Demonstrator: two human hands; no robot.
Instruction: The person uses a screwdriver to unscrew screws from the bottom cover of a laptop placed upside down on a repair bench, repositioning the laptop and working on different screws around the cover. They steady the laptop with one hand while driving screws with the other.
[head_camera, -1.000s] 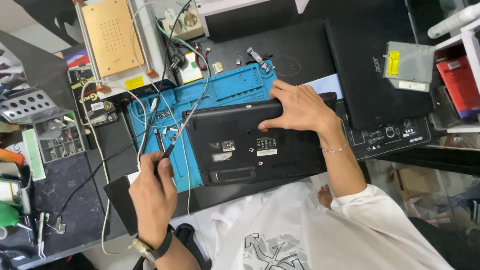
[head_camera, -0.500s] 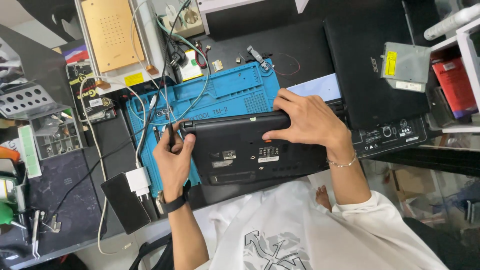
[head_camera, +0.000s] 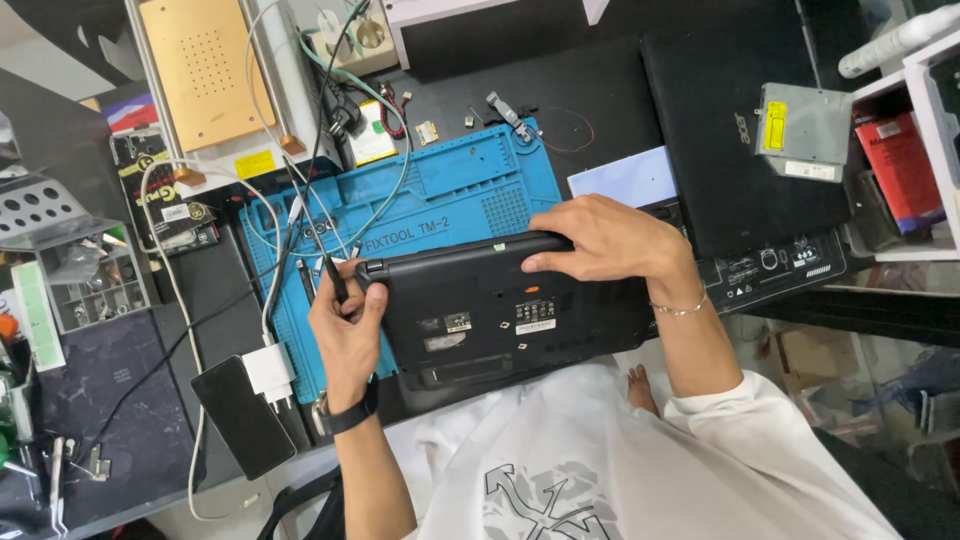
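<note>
A: Where does the work stand?

B: The black laptop (head_camera: 490, 310) lies underside up, partly on the blue repair mat (head_camera: 450, 195) and overhanging the near edge of the bench toward the person's lap. The right hand (head_camera: 610, 245) is spread flat along the laptop's far edge, fingers curled over the rim, pinning it down. The left hand (head_camera: 345, 330) is at the laptop's left corner, closed around a thin dark tool (head_camera: 335, 280) that looks like a small screwdriver, with its tip pointing away toward the mat.

A: So which step is this?

B: I'd judge it the bottom-cover stage: steadying the case and working at the left corner. Whether a screw sits just there I cannot tell; the hand covers the spot.

A: What does the next move call for?

B: A steady hold from the right hand, and the tool set squarely in whatever it meets, since the case hangs off the bench and could tip. Cables (head_camera: 300, 215) trail over the mat's left part, just beside the left hand, so the wrist needs to stay clear of them.

A: Anything else near?

B: A white charger (head_camera: 268, 372) and a dark phone (head_camera: 243, 415) lie at the near left of the bench, and a second black laptop (head_camera: 740, 140) lies toward the far right.
</note>
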